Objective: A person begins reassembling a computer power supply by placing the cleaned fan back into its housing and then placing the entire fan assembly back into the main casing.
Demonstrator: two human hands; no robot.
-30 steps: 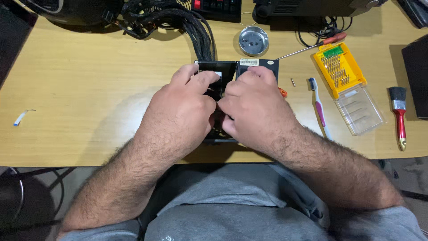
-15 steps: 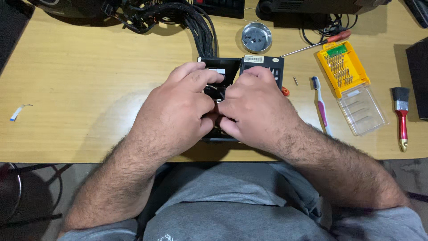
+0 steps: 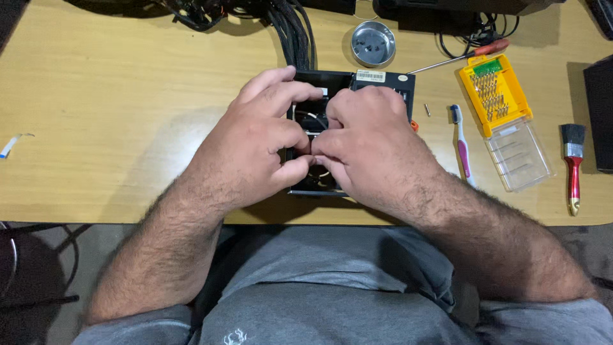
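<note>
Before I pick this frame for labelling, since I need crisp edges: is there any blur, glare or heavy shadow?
Head view: sharp overall, no motion blur on the left hand or right hand; soft shadows under both forearms on the wooden desk; the inside of the black box between the hands is dark and hard to read; mild sheen on the round metal dish; top edge dim.

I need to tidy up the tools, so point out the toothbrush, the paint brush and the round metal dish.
toothbrush (image 3: 461,144): head view, on the middle of its handle.
paint brush (image 3: 573,167): head view, on its red handle.
round metal dish (image 3: 373,43): head view, on its inner floor.
</note>
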